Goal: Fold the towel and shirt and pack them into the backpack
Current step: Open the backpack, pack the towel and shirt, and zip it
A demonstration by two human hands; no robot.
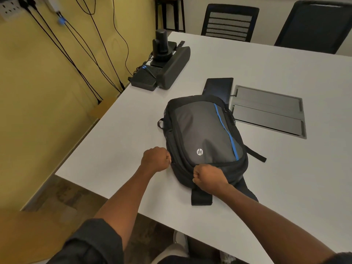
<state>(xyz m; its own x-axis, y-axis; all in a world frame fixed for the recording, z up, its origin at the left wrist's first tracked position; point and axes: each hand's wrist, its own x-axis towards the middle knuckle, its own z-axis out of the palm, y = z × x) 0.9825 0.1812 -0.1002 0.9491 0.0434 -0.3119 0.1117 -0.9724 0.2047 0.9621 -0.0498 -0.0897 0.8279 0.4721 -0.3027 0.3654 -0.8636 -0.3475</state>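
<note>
Two hands are busy at the near end of the backpack (204, 134), which lies flat in the middle of the white surface (285, 187) with its logo up. Our left hand (155, 159) is curled tight at the bag's corner, at about 8 o'clock from the logo, and it looks like it pinches a zip pull, though the pull is too small to see. Our right hand (208, 177) is curled too and grips the bag's edge at about 6 o'clock, just above the black strap (201, 198). We see no towel and no shirt, so we think they are inside and we are closing the zip.

What could go wrong? If we pull the zip fast, cloth inside may get caught in the teeth. If our right hand lets go, the whole bag may slide toward 9 o'clock and the zip will not move.
</note>
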